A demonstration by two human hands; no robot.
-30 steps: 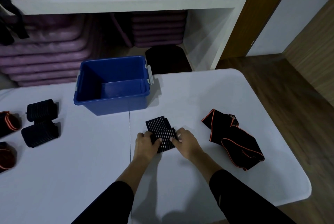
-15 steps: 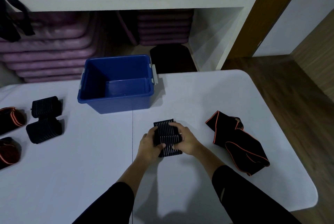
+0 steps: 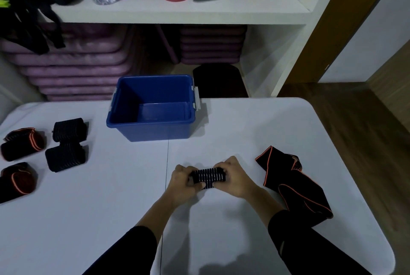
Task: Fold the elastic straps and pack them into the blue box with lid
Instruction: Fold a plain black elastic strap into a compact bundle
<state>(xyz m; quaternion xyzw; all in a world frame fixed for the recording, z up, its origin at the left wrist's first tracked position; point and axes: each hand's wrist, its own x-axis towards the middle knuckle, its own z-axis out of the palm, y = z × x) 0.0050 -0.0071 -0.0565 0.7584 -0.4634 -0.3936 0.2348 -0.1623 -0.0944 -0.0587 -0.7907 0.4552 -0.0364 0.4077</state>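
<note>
Strap (image 3: 208, 178) bundled between hands, left hand (image 3: 184, 182) and right hand (image 3: 236, 180) clamping its ends.

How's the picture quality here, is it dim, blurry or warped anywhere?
Head view: dim and underexposed; the hands cast soft shadows on the table; wide-angle lens bows the shelf and table edges; left-edge rolled straps smear slightly; the strap between both hands stays sharp; no glare.
</note>
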